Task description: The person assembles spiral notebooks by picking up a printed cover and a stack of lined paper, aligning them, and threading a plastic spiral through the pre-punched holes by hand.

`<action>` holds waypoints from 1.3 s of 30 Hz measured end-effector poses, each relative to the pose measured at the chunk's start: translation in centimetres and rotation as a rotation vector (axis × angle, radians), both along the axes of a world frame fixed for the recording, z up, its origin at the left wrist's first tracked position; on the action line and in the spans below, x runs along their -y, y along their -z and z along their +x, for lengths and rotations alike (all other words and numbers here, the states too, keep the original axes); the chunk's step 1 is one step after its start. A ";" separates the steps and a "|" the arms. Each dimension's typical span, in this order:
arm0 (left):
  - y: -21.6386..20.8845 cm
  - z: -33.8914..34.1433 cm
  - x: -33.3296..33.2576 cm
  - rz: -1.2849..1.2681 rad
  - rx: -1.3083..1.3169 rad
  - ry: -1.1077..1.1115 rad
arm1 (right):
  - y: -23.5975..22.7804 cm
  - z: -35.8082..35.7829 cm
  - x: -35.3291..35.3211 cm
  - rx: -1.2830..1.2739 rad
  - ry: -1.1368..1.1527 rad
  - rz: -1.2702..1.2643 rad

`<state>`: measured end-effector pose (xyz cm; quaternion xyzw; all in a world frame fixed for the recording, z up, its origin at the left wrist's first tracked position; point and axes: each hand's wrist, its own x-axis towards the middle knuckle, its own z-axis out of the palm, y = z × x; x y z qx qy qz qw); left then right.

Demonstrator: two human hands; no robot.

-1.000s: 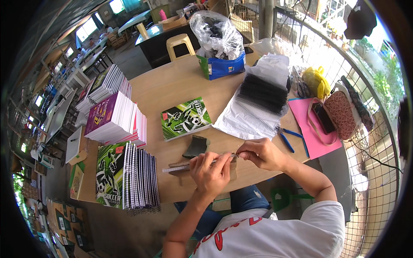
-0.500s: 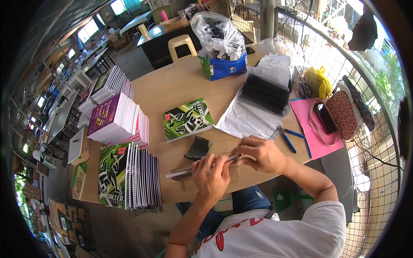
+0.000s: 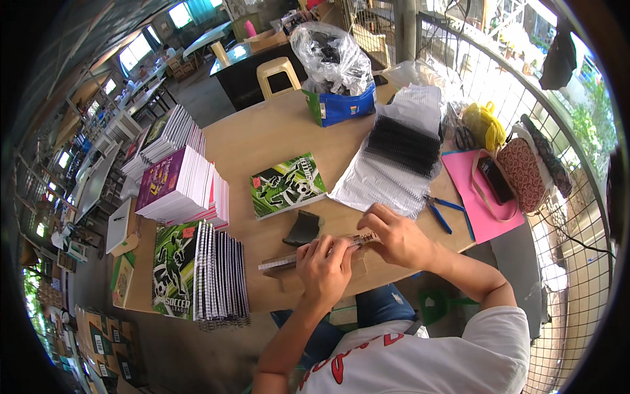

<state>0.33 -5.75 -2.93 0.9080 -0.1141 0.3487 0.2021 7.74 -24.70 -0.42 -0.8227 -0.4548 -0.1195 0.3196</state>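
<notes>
A notebook (image 3: 279, 263) stands on edge near the table's front, its narrow white page side and spine facing up. My left hand (image 3: 323, 270) is closed around it from the near side. At the notebook's right end, my right hand (image 3: 400, 241) pinches at a dark spiral coil (image 3: 369, 236) along the spine; the fingertips partly hide it. Under the hands lies a brown board (image 3: 357, 268). Just beyond is a dark curved piece (image 3: 302, 228). Farther off, a green soccer-cover notebook (image 3: 289, 186) lies flat, with no coil visible on it.
Spiral-bound notebooks (image 3: 176, 269) are stacked at left, with purple-covered ones (image 3: 167, 177) behind. Black coils (image 3: 403, 146) lie on a white sheet (image 3: 367, 187). Blue-handled pliers (image 3: 441, 217), a pink folder (image 3: 485, 217) and a patterned pouch (image 3: 522, 167) sit at right; a blue bag (image 3: 348, 108) stands behind.
My right fingers have lifted and shifted slightly at the notebook's right end, and more of the coil shows beneath them. My left hand keeps its hold.
</notes>
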 end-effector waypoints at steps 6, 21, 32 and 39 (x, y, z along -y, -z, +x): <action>-0.1 0.2 -0.5 0.033 0.002 0.030 | -0.2 -0.3 0.0 0.209 -0.031 -0.197; -0.5 0.6 1.5 0.061 -0.005 0.054 | 6.5 8.9 -17.1 -0.265 -0.250 -0.819; -1.3 -0.8 -0.5 0.065 0.017 -0.033 | -2.3 10.7 -0.3 -0.619 -0.346 -0.437; -0.2 -1.0 -1.6 0.061 -0.046 0.008 | -0.9 9.5 1.4 -0.731 -0.568 -0.268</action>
